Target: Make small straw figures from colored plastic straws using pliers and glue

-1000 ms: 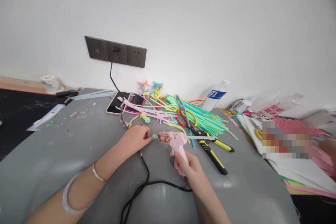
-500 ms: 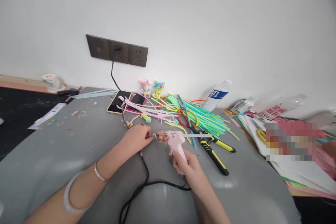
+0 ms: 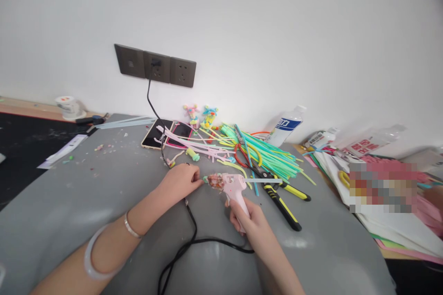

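Observation:
My right hand (image 3: pixel 247 214) is wrapped round the handle of a pale pink hot glue gun (image 3: pixel 234 185), whose crusted nozzle points left. A clear glue stick (image 3: pixel 265 180) sticks out of its back. Thumb and fingers of my left hand (image 3: pixel 183 179) pinch a small green piece (image 3: pixel 205 179) right at the nozzle; its exact kind is too small to make out. Behind the hands lie pink pipe cleaners (image 3: pixel 194 144) and a small yellow-green roll (image 3: pixel 192 154). Black-and-yellow pliers (image 3: pixel 282 205) rest to the right of the gun.
A black cord (image 3: pixel 188 216) runs across the grey table (image 3: pixel 114 184) up to the wall socket (image 3: pixel 156 67). Two phones (image 3: pixel 155 136), two small figures (image 3: pixel 209 116), a bundle of green pipe cleaners (image 3: pixel 266 154) and a bottle (image 3: pixel 285 126) stand or lie at the back. Papers (image 3: pixel 384 223) are stacked at right.
The glue gun has shifted very slightly left and then back right at the green piece. My left hand keeps its pinch. The whole view has drifted a little.

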Available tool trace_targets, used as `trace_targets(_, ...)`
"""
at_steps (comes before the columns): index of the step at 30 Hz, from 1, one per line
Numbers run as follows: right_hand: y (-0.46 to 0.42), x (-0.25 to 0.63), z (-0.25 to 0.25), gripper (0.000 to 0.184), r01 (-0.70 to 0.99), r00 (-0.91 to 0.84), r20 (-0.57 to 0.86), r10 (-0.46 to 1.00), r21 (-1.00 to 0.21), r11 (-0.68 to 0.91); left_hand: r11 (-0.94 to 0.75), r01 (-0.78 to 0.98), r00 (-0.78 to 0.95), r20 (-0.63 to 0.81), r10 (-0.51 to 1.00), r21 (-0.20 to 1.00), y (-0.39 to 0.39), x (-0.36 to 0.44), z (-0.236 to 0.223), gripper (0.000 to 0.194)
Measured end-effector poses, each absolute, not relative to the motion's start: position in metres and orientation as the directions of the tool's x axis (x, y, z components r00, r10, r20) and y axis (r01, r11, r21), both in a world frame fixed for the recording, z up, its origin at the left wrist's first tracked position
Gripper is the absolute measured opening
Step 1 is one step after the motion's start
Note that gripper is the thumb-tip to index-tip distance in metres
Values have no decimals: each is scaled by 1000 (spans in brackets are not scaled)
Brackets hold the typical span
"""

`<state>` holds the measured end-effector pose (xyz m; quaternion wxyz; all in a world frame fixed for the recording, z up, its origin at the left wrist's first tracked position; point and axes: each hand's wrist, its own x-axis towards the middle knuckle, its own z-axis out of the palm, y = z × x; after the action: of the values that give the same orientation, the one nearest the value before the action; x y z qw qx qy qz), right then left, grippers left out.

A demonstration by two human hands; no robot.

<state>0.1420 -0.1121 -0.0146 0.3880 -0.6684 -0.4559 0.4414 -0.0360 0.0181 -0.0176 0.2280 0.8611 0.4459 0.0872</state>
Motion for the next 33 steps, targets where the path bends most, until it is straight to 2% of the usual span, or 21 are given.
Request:
trace_targets(19, -121, 143, -15, 44, 302, 225, -213, 951, -912, -276, -490, 727, 587, -65, 807, 480, 17, -36, -15, 15)
trace_targets(33, -123, 145, -14, 49, 257, 201, -171, 965, -941, -220, -495, 721, 594, -66, 802, 485, 19, -37, -16, 15)
